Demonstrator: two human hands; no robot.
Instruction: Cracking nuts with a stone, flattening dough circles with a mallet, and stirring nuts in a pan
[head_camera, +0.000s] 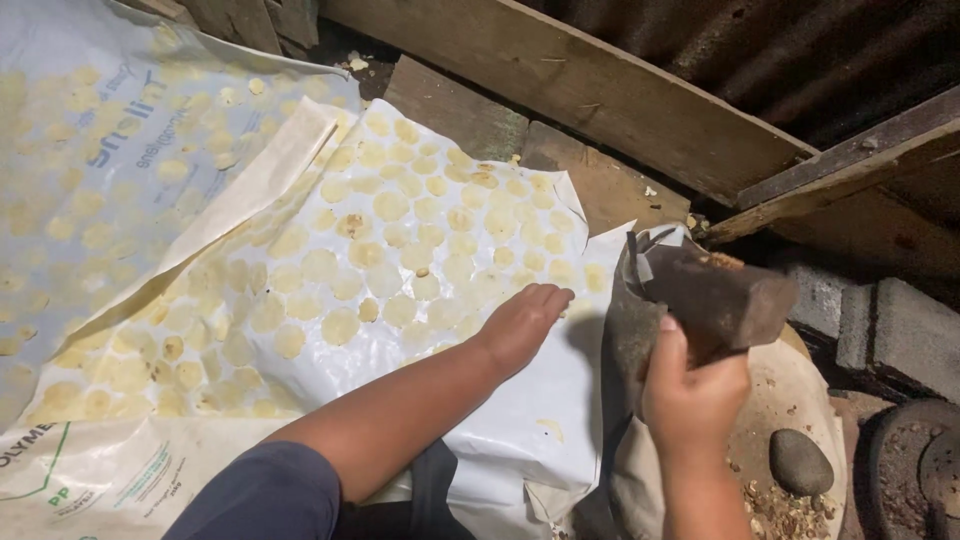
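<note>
Pressing flat on the white sheet (520, 420) with the left hand (520, 325), just beside the rows of thin yellow rounds (390, 260); fingers lying straight and close together, palm down, holding nothing, only touching the sheet. Gripping a dark, heavy stone block (725, 295) with the right hand (690, 385); fingers wrapped tight around its lower end, block lifted over the pale round slab (800, 385) at the right. Doing this well probably means keeping the flat hand well away from the block, holding the sheet smooth, bringing the block down straight. Small grey stone (800, 462) resting on the slab, near crumbs.
</note>
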